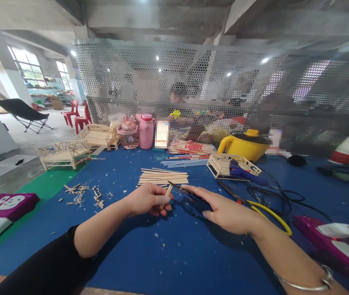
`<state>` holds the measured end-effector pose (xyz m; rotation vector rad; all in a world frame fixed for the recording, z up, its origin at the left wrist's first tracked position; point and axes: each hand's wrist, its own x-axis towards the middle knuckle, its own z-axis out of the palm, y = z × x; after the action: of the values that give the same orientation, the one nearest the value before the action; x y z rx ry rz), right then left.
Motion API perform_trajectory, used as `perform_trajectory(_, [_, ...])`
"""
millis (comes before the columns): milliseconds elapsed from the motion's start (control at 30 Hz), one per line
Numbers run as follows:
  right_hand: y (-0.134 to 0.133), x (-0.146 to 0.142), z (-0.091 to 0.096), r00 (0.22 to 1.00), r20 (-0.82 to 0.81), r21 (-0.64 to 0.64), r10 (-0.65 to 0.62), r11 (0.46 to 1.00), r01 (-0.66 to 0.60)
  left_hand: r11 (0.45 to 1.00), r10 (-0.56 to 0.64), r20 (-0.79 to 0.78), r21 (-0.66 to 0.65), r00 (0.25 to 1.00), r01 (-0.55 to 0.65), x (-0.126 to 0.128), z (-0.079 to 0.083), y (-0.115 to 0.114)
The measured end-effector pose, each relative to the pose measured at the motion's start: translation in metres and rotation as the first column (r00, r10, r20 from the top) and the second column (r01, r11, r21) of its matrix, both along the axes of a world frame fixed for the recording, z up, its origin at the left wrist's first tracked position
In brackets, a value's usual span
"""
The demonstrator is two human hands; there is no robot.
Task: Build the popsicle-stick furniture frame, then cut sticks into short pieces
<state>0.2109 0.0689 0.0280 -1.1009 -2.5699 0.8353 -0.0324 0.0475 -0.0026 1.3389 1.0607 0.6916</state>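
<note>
Above the blue tabletop, my left hand [145,199] pinches a few thin wooden sticks [168,191] between thumb and fingers. My right hand [228,211] is closed around dark-bladed scissors [189,192], the handles partly hidden under the palm. The scissor tips point left and lie close to the upper ends of the held sticks; whether they touch, I cannot tell. Just beyond both hands lies a pile of long wooden sticks [162,177]. Short stick offcuts [78,192] are scattered on the left.
Small stick-built furniture models [65,153] stand at the far left. Behind are a pink bottle [146,133] and a yellow pot [248,149]. A blue glue gun [248,174], cables and yellow-handled pliers [273,213] lie right. Purple power strips [16,207] flank the table; a perforated metal screen [150,73] stands behind.
</note>
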Motion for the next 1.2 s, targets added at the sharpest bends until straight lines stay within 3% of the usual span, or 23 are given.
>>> perform_trajectory(400, [-0.001,-0.001,0.002,0.999,-0.043,-0.03,-0.011,0.999,0.009,1.0,-0.026,0.014,-0.014,1.0,0.026,0.0,0.001,-0.002])
perform_trajectory(567, [-0.002,-0.008,0.002,0.995,-0.037,-0.044,-0.092,0.995,0.091,1.0,-0.026,-0.039,0.005,0.999,0.027,-0.001,-0.001,0.0])
perform_trajectory(767, [-0.01,-0.019,-0.011,0.992,0.024,0.173,-0.125,0.978,0.119,0.997,-0.016,-0.092,0.071,0.996,0.022,-0.003,-0.003,0.001])
perform_trajectory(933, [-0.015,-0.025,-0.02,0.979,0.003,0.268,-0.202,0.944,0.194,0.966,0.024,-0.104,0.26,0.994,0.004,-0.004,-0.001,0.0])
perform_trajectory(1067, [-0.012,-0.025,-0.02,0.984,-0.072,0.236,-0.162,0.956,0.175,0.961,0.037,-0.117,0.275,0.992,-0.004,-0.004,0.0,0.001])
perform_trajectory(1200, [-0.012,-0.027,-0.015,0.983,-0.169,0.087,-0.067,0.993,0.082,0.96,0.027,-0.144,0.279,0.989,0.015,-0.003,0.001,0.004])
